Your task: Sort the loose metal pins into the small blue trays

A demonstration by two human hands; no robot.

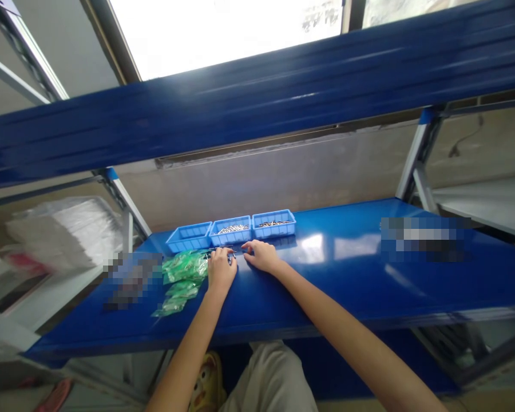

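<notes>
On the blue bench, both hands worked just before the trays.
From the left I saw a pile of green bags touching the left hand, fingers curled down, grip unclear. The right hand lay flat, fingers close, holding nothing. Behind them the left tray looked empty, and the other two held metal parts, so I judged much remained.

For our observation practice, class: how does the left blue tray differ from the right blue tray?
The left tray looks empty; the right tray holds small metal parts. The left tray stands behind the green bags; the right tray stands behind the right hand. Both are blue, alike in shape and size, in one row on the shelf.
</notes>
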